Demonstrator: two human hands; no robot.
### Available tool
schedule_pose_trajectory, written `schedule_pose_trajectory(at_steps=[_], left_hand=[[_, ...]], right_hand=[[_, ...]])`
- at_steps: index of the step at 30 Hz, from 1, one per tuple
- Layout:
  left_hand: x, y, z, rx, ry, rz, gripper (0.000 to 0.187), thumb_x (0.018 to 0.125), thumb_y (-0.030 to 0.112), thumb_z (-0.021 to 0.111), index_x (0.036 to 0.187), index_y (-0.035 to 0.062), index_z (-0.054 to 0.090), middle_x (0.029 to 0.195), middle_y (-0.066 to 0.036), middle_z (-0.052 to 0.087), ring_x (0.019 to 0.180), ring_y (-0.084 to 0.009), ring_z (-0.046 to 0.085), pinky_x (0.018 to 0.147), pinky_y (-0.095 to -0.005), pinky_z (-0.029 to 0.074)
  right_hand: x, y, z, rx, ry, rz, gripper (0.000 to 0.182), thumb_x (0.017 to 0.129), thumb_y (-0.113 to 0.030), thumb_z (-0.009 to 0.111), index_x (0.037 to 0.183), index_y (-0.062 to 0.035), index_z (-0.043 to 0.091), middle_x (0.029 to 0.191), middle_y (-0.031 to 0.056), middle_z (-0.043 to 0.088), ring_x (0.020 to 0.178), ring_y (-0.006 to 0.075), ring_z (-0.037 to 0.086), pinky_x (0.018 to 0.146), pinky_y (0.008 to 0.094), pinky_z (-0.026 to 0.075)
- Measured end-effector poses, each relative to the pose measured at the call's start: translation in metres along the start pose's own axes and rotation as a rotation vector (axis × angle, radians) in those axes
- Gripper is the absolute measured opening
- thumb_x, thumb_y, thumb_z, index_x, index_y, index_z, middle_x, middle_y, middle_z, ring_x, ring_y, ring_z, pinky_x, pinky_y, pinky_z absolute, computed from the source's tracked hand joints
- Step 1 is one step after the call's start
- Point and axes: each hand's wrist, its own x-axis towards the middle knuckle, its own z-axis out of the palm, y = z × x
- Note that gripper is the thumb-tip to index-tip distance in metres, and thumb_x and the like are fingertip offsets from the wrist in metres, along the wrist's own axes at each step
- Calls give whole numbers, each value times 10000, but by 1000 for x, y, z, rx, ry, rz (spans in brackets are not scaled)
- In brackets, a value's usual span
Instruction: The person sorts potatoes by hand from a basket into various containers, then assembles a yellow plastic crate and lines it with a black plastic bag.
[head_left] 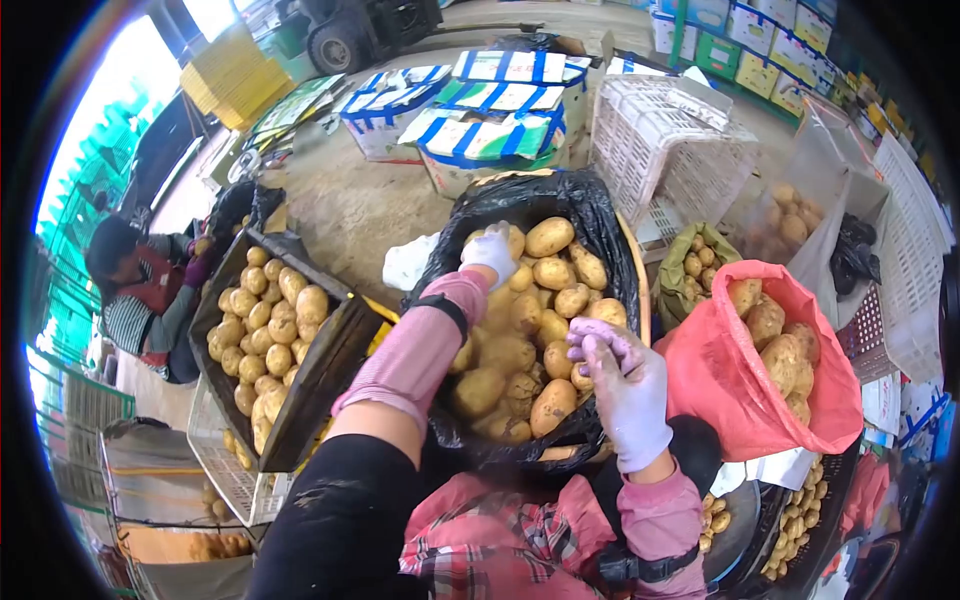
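A basket lined with a black plastic bag (pixel 592 190) stands in front of me, full of potatoes (pixel 552 408). My left hand (pixel 490 252), in a pale glove, reaches to its far end. The fingers curl down against a potato (pixel 515 242) there; their tips are partly hidden. Over the basket's near right side is my right hand (pixel 628 385), in a white and purple glove. Its fingers are half bent and apart from the thumb, with nothing visible in them. A potato (pixel 607 312) lies just beyond those fingertips.
On the right stands a red sack (pixel 700 350) of large potatoes, with a green sack (pixel 675 270) behind it. At left are a dark crate (pixel 330 330) of potatoes and a seated person (pixel 150 300). Taped boxes (pixel 490 140) and a white plastic crate (pixel 650 130) stand beyond.
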Motion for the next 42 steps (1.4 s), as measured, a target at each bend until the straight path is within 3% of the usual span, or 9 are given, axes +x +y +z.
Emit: schedule_pose_trajectory(at_steps=[8, 13, 17, 20, 25, 29, 32, 38, 42], left_hand=[[19, 11, -12, -209, -34, -236, 735, 689, 448, 834, 1206, 38, 510, 1108, -157, 662, 1006, -314, 677, 839, -404, 570], [-52, 23, -57, -1630, -382, 43, 448, 960, 384, 602, 1255, 62, 501, 1091, -109, 667, 937, -183, 696, 632, -336, 622], [-113, 17, -64, -1363, -17, 364, 920, 626, 251, 881, 1361, -43, 412, 1185, -215, 595, 1121, -395, 587, 988, -412, 474], [-153, 31, -57, -1245, 292, 318, 551, 927, 367, 545, 1330, 0, 469, 1206, -132, 605, 1064, -253, 624, 890, -358, 524], [-197, 26, -76, -1538, -57, 199, 808, 724, 236, 829, 1364, -29, 415, 1217, -171, 582, 1111, -328, 589, 971, -369, 470], [-218, 29, -86, -1209, 125, 305, 589, 960, 401, 479, 1429, 60, 376, 1314, -114, 558, 1107, -253, 632, 831, -329, 547], [-241, 46, -102, -1165, 233, 346, 558, 1004, 313, 518, 1472, 85, 316, 1350, -113, 530, 1157, -208, 601, 876, -317, 543], [-264, 85, -115, -1851, 161, 213, 802, 887, 180, 726, 1491, 43, 217, 1371, -108, 417, 1242, -195, 467, 1042, -333, 428], [-251, 81, -96, -1402, 440, 316, 808, 913, 299, 704, 1480, 24, 198, 1366, -125, 384, 1231, -193, 446, 1046, -326, 404]], right_hand=[[11, -7, -3, 25, 29, 68, 206, 940, -6, 602, 1131, 53, 651, 1022, 68, 678, 907, 76, 616, 780, 197, 487], [13, 9, 5, -11, 95, -19, 373, 907, -43, 654, 1263, 28, 570, 1080, 79, 634, 868, 84, 575, 743, 205, 476], [14, 15, 13, -185, 39, -162, 707, 841, -99, 753, 1438, -13, 385, 1252, 121, 548, 1012, 142, 568, 832, 263, 500], [10, 14, 25, 175, -99, -78, 750, 805, -42, 768, 1444, -18, 376, 1340, 129, 505, 1172, 167, 539, 926, 290, 493], [7, 20, 5, -459, -148, -568, 829, 709, 47, 781, 1435, -15, 386, 1438, 99, 443, 1330, 205, 442, 1118, 334, 358], [0, 17, 13, 141, -271, -287, 953, 700, -34, 834, 1491, -47, 304, 1465, 117, 361, 1372, 207, 360, 1144, 342, 313], [-3, 13, 25, 44, -173, -298, 943, 745, -96, 834, 1501, -40, 272, 1451, 128, 342, 1342, 214, 378, 1129, 336, 323], [2, 22, 16, -102, -120, -451, 678, 864, -189, 748, 1412, 19, 405, 1359, 143, 493, 1287, 217, 459, 1101, 334, 344], [-1, 8, 13, -223, -99, -439, 450, 953, -227, 638, 1307, 34, 540, 1331, 144, 564, 1277, 220, 495, 1102, 337, 344]])
